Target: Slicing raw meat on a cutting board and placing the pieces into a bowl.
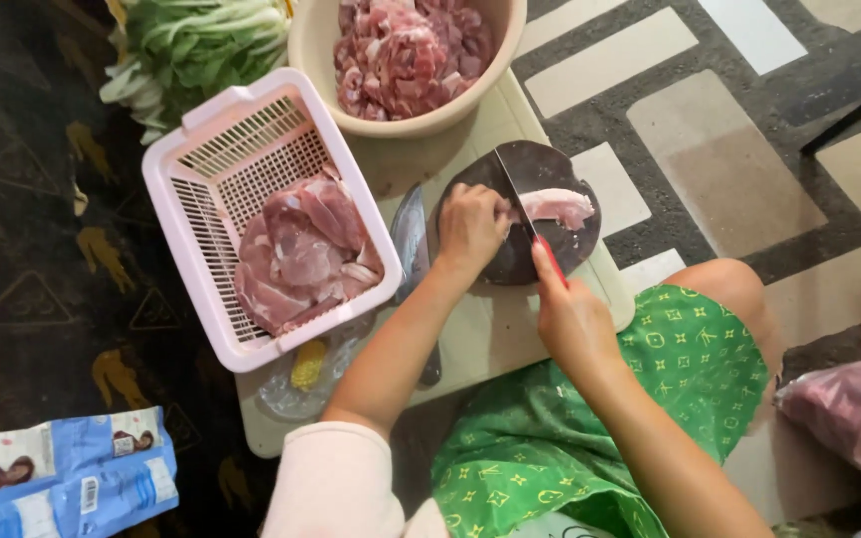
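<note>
My right hand (567,317) grips the red handle of a knife (516,187), its blade set down on a piece of raw pink meat (557,206). The meat lies on a dark round chopping block (520,255). My left hand (469,226) presses on the meat's left end, fingers curled beside the blade. Both arms reach forward over my green patterned clothing (590,428).
A pink slotted basket (201,199) holds large meat slabs at left. A beige bowl (311,45) of cut meat sits behind the block. Leafy greens (191,45) lie top left. A second blade (410,234) rests beside the block. Blue packets (62,478) and bagged meat (849,413) lie at the sides.
</note>
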